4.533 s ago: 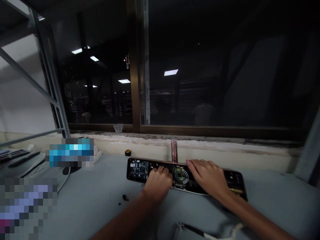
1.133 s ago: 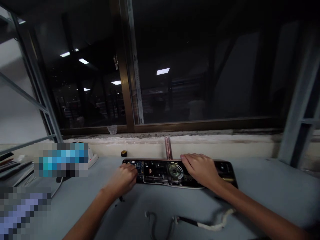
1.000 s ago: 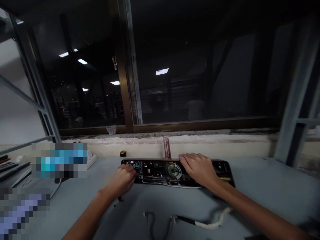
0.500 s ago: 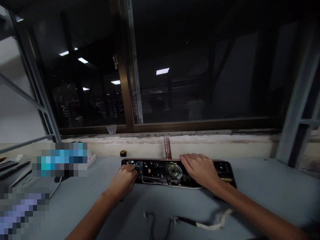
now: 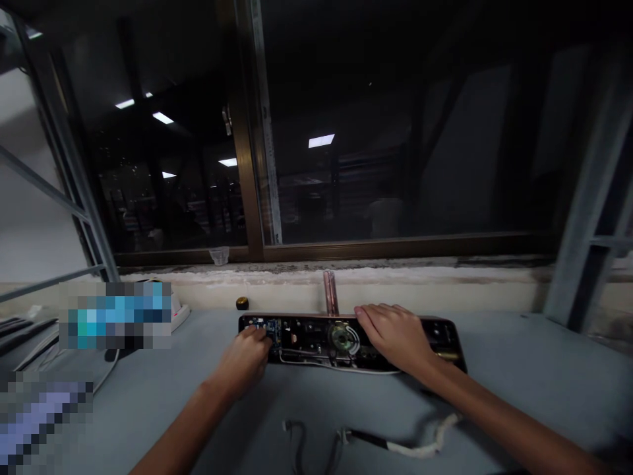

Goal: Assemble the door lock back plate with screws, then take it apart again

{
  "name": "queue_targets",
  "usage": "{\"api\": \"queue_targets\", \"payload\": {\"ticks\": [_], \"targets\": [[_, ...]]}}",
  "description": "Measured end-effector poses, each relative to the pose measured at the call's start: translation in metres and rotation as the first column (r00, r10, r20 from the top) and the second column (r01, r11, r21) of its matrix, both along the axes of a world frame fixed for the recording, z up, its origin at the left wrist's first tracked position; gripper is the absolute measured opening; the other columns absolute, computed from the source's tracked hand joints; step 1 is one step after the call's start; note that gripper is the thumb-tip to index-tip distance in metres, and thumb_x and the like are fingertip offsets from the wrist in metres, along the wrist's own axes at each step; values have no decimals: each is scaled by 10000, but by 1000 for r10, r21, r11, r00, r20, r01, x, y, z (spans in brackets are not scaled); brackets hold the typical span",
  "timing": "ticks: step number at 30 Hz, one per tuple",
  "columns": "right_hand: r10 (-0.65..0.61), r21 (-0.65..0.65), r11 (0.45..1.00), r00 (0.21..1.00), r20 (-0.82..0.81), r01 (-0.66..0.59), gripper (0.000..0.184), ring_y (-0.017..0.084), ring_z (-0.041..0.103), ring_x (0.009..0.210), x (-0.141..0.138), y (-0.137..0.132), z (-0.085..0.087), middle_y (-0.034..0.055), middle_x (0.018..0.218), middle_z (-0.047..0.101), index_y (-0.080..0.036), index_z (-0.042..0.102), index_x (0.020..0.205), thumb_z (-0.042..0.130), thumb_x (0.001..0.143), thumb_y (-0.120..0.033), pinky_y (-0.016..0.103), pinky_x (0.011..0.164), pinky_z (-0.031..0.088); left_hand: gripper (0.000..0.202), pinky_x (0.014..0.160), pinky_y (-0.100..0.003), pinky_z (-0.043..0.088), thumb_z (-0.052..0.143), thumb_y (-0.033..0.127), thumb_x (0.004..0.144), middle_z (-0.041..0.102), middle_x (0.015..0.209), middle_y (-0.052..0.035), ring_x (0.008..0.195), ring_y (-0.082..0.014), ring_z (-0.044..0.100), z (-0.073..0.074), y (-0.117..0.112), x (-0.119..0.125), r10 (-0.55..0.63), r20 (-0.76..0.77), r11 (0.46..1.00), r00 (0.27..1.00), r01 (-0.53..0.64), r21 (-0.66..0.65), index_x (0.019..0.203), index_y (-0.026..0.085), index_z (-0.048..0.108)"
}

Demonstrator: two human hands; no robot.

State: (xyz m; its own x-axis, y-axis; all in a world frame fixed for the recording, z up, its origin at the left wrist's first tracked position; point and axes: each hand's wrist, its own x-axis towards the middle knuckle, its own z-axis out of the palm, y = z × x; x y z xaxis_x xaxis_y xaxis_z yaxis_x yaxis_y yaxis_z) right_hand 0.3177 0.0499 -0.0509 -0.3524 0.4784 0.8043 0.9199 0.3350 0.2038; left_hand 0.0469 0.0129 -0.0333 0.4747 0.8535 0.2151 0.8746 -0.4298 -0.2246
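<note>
A long door-lock body [image 5: 316,340] lies open side up on the grey table [image 5: 519,389], showing a blue circuit board at its left end and a round metal part in the middle. My left hand [image 5: 244,359] rests at the left end by the circuit board, fingers curled; what they hold is hidden. My right hand [image 5: 395,333] lies flat over the right half of the lock, fingers stretched toward the round part. A copper-coloured handle [image 5: 330,293] sticks up behind the lock.
A loose cable with a white braided sleeve [image 5: 395,442] lies near the front edge. A small dark knob [image 5: 242,303] and a white power strip [image 5: 178,310] sit near the wall. A dark window [image 5: 370,132] faces me, metal shelving frames on both sides.
My left hand has moved from the middle of the lock to its left end by the circuit board. Over the last second both hands have stayed nearly still.
</note>
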Motion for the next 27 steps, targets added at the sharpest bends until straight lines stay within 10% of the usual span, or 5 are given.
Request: {"api": "queue_targets", "payload": {"ticks": [27], "targets": [[8,-20,1000,1000,-11,-9,582,157,555,536,1,-1,0,13,548,602,-191,558,570,137,949,-323,279,569,265,212,783,-285,441,426,48,722,632,901,-117,895,-214,571,3,4,9,138,50,990,989,-136,-46,783,122,615]]}}
